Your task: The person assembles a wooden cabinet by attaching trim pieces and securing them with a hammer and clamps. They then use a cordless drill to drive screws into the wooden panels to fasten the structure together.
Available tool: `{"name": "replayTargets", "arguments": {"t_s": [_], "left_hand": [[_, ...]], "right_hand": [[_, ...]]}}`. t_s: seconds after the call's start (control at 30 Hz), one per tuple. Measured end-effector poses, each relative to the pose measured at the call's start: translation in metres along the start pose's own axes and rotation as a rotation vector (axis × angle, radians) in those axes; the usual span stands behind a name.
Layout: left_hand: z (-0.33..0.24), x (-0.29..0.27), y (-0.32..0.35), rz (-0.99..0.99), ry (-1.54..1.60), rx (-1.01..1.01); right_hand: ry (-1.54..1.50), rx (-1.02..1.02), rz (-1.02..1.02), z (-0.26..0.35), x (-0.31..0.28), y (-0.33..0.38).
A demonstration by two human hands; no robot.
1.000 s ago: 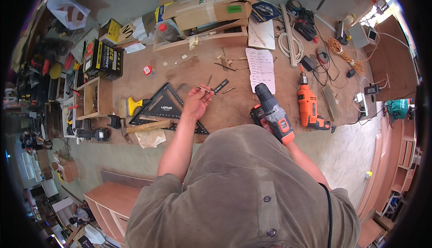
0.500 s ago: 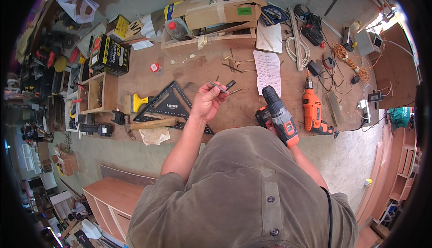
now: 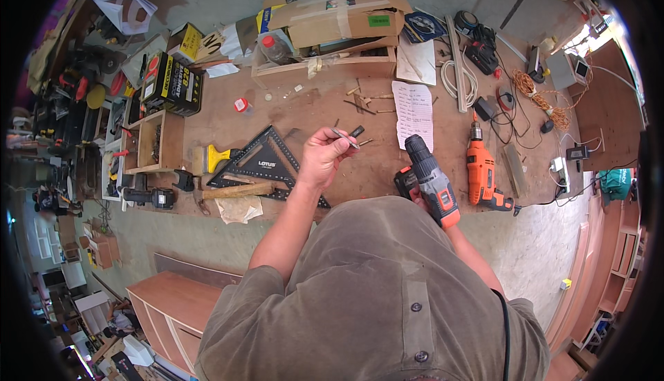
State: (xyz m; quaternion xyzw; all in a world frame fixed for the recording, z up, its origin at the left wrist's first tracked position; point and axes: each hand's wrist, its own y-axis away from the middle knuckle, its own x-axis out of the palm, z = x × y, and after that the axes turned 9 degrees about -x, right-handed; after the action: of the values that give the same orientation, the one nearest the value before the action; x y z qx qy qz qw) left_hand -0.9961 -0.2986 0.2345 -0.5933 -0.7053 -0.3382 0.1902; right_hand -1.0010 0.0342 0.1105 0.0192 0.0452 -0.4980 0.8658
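Pinched between the thumb and fingers of my left hand [image 3: 322,158] is a slim, shiny metal bit [image 3: 346,139], pointing to the right. A short dark cylindrical piece [image 3: 357,131] shows just beyond its tip; whether my fingers touch it I cannot tell. My right hand [image 3: 416,197] is wrapped round the handle of a grey and orange cordless drill [image 3: 436,186], and the drill body covers most of those fingers. The drill's dark chuck [image 3: 416,147] points away from me, right of the left hand. Beneath both hands lies the wooden workbench [image 3: 277,111].
An orange corded drill [image 3: 479,166] lies at the right. A handwritten sheet [image 3: 413,114] and several loose bits [image 3: 360,101] lie ahead. Left are a black triangular square [image 3: 266,163], a yellow-handled brush [image 3: 213,159] and a wooden-handled hammer [image 3: 238,190]. A cardboard box [image 3: 339,17] stands at the back.
My left hand has moved slightly to the right, and the metal bit has turned so it slants down to the right. My right hand keeps its grip on the cordless drill.
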Motion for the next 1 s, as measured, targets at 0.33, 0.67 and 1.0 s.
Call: {"name": "replayTargets", "arguments": {"t_s": [0.33,0.67,1.0], "left_hand": [[-0.002,0.008,0.002,0.003,-0.052,0.053],[-0.007,0.010,0.005,0.022,0.085,-0.069],[-0.012,0.012,0.009,0.075,0.142,-0.124]], "right_hand": [[0.094,-0.011,0.018,0.008,0.000,-0.003],[0.045,-0.006,0.000,0.008,0.000,-0.002],[0.035,-0.027,-0.004,0.006,0.002,-0.002]]}}
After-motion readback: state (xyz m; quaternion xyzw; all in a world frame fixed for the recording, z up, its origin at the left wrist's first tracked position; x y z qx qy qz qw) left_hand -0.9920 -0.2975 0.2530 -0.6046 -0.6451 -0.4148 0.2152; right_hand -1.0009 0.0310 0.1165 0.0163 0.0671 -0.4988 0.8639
